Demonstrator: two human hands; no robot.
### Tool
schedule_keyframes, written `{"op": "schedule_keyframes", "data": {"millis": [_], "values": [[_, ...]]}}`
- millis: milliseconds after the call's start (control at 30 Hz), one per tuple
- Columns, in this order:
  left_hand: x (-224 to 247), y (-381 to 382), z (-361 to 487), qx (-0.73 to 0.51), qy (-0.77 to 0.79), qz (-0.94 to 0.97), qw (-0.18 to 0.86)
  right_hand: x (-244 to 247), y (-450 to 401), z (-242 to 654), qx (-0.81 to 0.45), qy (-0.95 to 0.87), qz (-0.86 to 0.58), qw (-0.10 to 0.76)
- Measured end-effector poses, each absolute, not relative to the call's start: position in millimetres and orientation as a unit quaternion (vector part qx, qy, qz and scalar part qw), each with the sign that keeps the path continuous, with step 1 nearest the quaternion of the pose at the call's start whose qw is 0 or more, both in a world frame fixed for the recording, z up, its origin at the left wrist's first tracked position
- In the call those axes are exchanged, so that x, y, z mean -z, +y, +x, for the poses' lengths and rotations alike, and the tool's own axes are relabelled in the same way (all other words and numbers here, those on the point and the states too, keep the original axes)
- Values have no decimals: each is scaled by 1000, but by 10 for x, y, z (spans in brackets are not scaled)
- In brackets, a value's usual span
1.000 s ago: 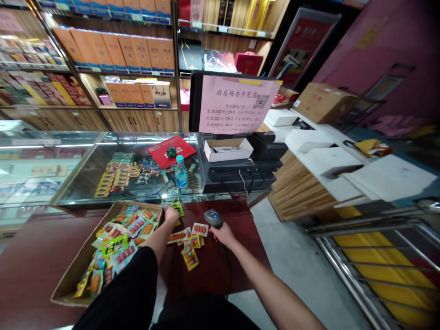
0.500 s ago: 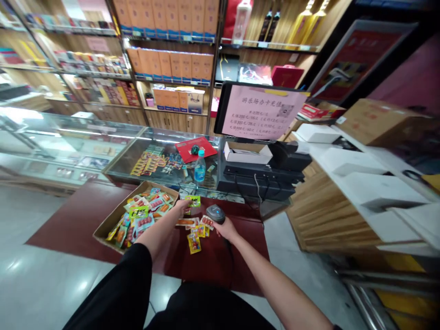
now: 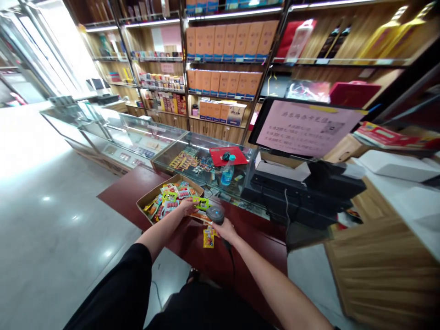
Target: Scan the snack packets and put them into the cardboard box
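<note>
My left hand (image 3: 187,207) is closed on the edge of a yellow-green snack packet (image 3: 201,203). Wrapped around the grip of a dark barcode scanner (image 3: 215,214) is my right hand (image 3: 225,229); the scanner's rounded head is just right of the packet. Small yellow packets (image 3: 208,238) lie on the dark red tabletop below the scanner, partly covered by it and my right hand. A cardboard box (image 3: 140,207) full of mixed snack packets (image 3: 171,207) stands left of my left hand.
Behind the red table (image 3: 118,190) runs a glass display counter (image 3: 172,149). A water bottle (image 3: 227,172) and a red folder-like sheet (image 3: 237,158) are on it. Farther right stands a monitor (image 3: 305,126) covered by a pink notice, with a white open box (image 3: 282,167) below.
The head view has swung left, shifting the scene rightward. My left hand and the yellow-green packet have come closer to the scanner head, which now hides more of the loose packets.
</note>
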State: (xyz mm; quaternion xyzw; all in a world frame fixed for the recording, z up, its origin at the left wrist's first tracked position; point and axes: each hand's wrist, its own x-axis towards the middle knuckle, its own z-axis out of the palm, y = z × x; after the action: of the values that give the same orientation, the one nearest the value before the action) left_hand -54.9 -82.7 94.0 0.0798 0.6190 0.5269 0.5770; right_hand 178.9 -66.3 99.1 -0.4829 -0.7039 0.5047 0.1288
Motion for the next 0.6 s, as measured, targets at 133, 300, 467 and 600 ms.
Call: {"op": "schedule_keyframes", "data": {"millis": [133, 300, 467, 600], "values": [[-981, -930, -550, -529, 623, 64, 573, -975, -690, 1747, -506, -712, -473, 117], [-1019, -977, -543, -534, 618, 58, 574, -1003, -689, 1711, -508, -714, -468, 116], [-1044, -935, -560, -525, 629, 40, 571, -1058, -690, 1681, -517, -709, -465, 117], [-1063, -906, -677, -525, 641, 19, 559, -1075, -666, 1644, -520, -703, -470, 118]]}}
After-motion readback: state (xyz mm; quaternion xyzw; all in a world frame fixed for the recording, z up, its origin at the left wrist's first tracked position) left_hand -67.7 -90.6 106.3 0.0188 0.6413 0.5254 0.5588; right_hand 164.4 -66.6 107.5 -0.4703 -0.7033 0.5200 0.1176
